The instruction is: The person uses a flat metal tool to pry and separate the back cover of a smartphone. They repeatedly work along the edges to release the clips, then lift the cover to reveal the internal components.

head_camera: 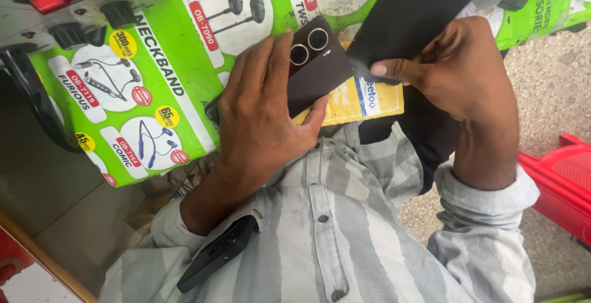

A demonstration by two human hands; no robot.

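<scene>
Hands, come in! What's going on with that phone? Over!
Left hand grips dark phone, back up. Right hand pinches film edge at its side. Yellow card beneath; nothing blocking.

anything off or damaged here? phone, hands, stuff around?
No damage shows. The phone lies camera side up under the left hand, tilted on a yellow card. One oddity: a black phone case sits wedged in the left elbow crook. The right hand pinches a black sheet.

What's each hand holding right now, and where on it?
The left hand grips the dark phone around its lower body, camera end free. The right hand pinches a black sheet at its lower edge.
</scene>
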